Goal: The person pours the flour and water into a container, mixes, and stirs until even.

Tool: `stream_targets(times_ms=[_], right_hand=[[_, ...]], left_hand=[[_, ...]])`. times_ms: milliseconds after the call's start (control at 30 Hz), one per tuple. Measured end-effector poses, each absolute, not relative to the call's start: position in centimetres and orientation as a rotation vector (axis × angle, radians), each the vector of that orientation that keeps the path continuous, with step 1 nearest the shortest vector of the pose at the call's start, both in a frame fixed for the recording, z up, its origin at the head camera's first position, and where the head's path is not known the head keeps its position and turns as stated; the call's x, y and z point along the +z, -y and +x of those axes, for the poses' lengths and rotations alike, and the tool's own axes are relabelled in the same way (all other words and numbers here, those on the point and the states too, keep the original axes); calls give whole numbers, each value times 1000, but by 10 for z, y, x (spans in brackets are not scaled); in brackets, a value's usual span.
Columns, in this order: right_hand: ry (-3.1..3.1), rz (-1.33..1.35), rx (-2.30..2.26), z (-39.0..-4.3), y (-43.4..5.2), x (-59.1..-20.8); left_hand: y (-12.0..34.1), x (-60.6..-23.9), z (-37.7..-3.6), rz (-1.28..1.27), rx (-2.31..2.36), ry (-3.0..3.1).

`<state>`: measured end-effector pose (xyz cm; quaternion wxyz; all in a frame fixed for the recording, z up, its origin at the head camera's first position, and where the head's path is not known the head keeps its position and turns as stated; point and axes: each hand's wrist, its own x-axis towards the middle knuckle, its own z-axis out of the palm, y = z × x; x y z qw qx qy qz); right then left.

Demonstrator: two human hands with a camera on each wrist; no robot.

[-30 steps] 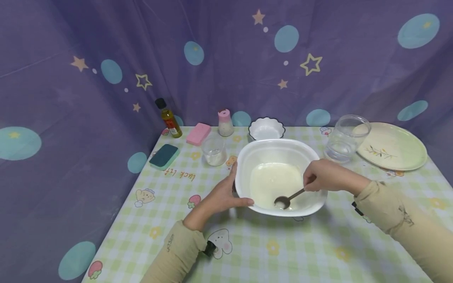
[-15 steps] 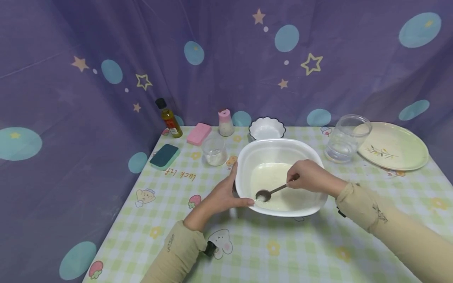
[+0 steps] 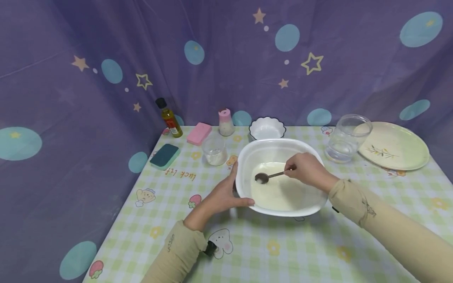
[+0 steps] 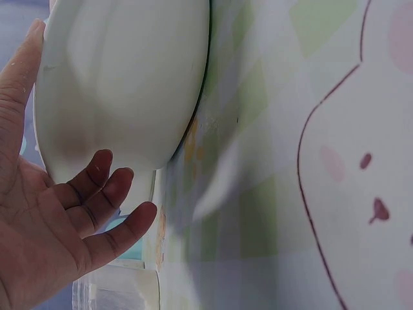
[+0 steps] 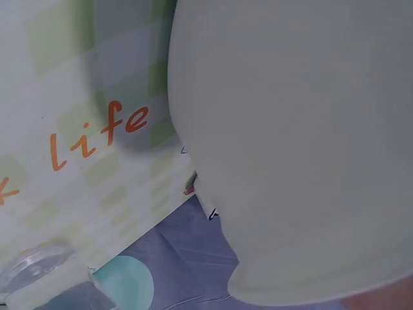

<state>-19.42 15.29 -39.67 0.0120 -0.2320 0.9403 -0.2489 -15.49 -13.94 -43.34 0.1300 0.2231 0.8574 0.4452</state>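
Note:
A white oval basin (image 3: 270, 151) stands mid-table, with pale, cloudy liquid (image 3: 274, 198) at its bottom. My left hand (image 3: 223, 196) holds the basin's left end, thumb over the rim and fingers along the outer wall. In the left wrist view, the curled fingers of that hand (image 4: 48, 226) lie close against the basin's side (image 4: 129, 77). My right hand (image 3: 306, 169) pinches the handle of a dark brown spoon (image 3: 262, 178) inside the basin, its bowl at the liquid. The right wrist view shows mostly the basin's outer wall (image 5: 297, 148); the right hand's fingers are hidden there.
Left of the basin are a clear cup (image 3: 214, 153), a green sponge (image 3: 164, 156), a pink sponge (image 3: 199, 134), an oil bottle (image 3: 170, 122) and a pink-topped shaker (image 3: 225, 124). Behind is a scalloped bowl (image 3: 267, 129); rightward, a clear jug (image 3: 345, 139) and oval plate (image 3: 396, 143).
My right hand has swept the spoon left through the basin, then away from me toward its far side. The left hand and basin have stayed in place.

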Motion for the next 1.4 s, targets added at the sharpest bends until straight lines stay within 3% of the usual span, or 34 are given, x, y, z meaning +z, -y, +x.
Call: stream_targets(times_ms=[733, 1400], right_hand=[[-3042, -605, -701, -202, -181, -385], [-2881, -601, -527, -187, -208, -362]], left_hand=[[140, -435, -155, 646, 1320, -2470], [139, -434, -154, 630, 1344, -2458]])
